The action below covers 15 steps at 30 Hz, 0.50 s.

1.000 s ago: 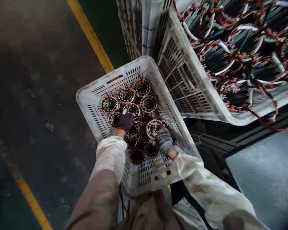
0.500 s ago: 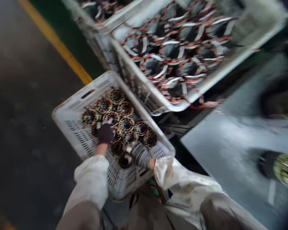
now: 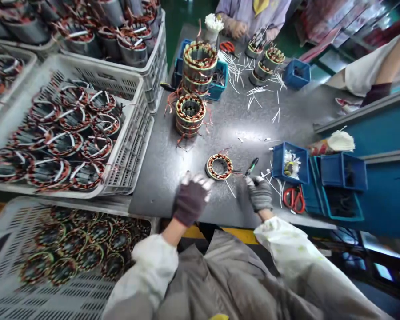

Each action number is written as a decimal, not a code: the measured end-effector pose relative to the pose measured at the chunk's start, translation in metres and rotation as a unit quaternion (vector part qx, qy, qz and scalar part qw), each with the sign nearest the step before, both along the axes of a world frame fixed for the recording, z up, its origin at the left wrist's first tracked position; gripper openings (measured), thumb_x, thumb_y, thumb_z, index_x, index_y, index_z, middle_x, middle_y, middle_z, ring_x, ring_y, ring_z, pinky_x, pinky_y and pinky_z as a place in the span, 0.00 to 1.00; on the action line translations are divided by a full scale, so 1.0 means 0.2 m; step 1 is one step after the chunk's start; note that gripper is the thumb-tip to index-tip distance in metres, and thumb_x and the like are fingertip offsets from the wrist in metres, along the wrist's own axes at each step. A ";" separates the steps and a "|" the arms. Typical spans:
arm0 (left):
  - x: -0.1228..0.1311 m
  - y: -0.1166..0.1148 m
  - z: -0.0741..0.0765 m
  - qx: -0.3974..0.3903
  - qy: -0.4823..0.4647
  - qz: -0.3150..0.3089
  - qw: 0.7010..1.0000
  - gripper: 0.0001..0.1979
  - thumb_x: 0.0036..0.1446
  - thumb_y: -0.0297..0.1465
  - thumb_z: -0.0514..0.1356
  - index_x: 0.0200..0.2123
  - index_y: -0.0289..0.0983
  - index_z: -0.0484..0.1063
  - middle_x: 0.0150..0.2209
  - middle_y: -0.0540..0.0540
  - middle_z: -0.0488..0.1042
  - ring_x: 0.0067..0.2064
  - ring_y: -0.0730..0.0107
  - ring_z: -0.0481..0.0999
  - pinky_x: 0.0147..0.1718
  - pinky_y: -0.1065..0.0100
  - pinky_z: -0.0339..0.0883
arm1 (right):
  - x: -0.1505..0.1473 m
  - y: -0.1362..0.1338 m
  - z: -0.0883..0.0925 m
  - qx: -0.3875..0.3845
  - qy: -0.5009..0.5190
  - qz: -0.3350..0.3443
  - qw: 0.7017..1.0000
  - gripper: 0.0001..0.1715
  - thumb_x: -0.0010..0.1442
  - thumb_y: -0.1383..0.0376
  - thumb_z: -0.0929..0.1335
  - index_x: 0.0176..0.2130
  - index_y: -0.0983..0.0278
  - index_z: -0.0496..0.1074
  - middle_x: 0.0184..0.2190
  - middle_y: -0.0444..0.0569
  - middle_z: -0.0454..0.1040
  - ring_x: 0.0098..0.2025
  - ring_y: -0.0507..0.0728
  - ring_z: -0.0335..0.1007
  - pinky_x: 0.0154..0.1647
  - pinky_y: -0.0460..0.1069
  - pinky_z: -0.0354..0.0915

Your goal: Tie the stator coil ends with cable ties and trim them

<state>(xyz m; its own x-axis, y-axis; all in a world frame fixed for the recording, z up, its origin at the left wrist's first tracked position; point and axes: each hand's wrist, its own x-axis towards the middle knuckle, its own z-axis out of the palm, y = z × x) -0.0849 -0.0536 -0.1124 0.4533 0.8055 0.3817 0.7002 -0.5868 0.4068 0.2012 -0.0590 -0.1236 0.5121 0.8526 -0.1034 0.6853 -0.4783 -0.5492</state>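
On the metal table lies a single motor stator (image 3: 219,167), a ring wound with copper wire, its leads trailing right. My left hand (image 3: 192,198), in a dark purple fingerless glove, hovers left of and nearer me than the stator, fingers spread with nothing in them. My right hand (image 3: 260,194), in a grey striped glove, is right of the stator near the lead ends. Its fingers are partly bent and apart, and no held thing shows. Just beyond it lies a small green-and-black hand tool (image 3: 252,166).
Stacked stators (image 3: 190,114) stand farther back. Crates of stators (image 3: 138,138) are on the left, with a lower crate (image 3: 6,284) beside me. At right are a blue bin (image 3: 290,162) and red-handled scissors (image 3: 294,199). White strips (image 3: 258,90) litter the table before a co-worker (image 3: 253,18).
My view has swung from the crates to the table. Both hands, earlier down among stators in the lower crate, are now over the table beside one stator.
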 end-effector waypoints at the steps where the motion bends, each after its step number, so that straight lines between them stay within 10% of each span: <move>1: 0.14 0.11 0.00 -0.026 0.040 -0.040 0.998 0.18 0.69 0.30 0.62 0.61 0.41 0.76 0.59 0.41 0.82 0.67 0.55 0.75 0.74 0.43 0.56 | 0.11 0.07 -0.03 -0.025 -0.043 -0.047 0.998 0.29 0.62 0.41 0.67 0.38 0.63 0.79 0.35 0.57 0.81 0.38 0.63 0.74 0.48 0.58 0.69; 8: 0.49 0.41 -0.15 -0.235 0.014 -0.025 0.972 0.11 0.56 0.38 0.74 0.37 0.36 0.83 0.41 0.39 0.85 0.52 0.49 0.83 0.71 0.42 0.61 | 0.32 0.33 -0.18 -0.145 -0.143 -0.050 0.978 0.21 0.58 0.48 0.71 0.33 0.63 0.76 0.37 0.60 0.80 0.49 0.69 0.74 0.59 0.63 0.66; 15: 0.13 -0.05 -0.17 -0.332 -0.064 0.182 0.923 0.26 0.71 0.48 0.61 0.62 0.37 0.74 0.57 0.36 0.80 0.57 0.54 0.81 0.60 0.44 0.75 | 0.35 0.17 -0.05 0.001 0.174 -0.030 0.984 0.23 0.61 0.44 0.68 0.31 0.60 0.70 0.28 0.54 0.76 0.27 0.56 0.69 0.34 0.55 0.67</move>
